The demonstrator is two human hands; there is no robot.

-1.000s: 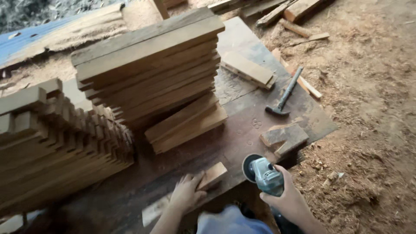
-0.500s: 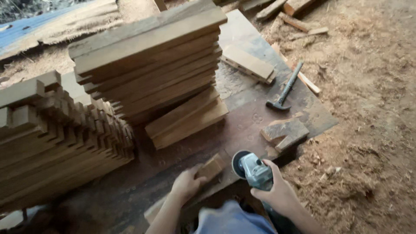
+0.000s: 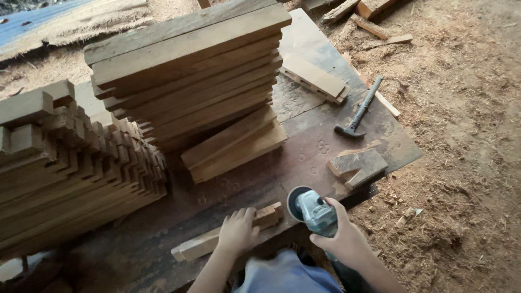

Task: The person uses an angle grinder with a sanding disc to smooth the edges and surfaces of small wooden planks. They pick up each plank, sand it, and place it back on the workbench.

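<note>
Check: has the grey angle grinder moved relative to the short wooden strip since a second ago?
Yes. The grey angle grinder in the right hand has shifted left, its disc now beside the short wooden strip's end.

Soft, even daylight falls on my work, brightest at one to three o'clock over the sawdust ground. Shadows are weak; the darkest patch sits at seven o'clock under the stacked wood. No glare. My hands look slightly smeared by motion, and the edges bend a little from the wide lens.
</note>
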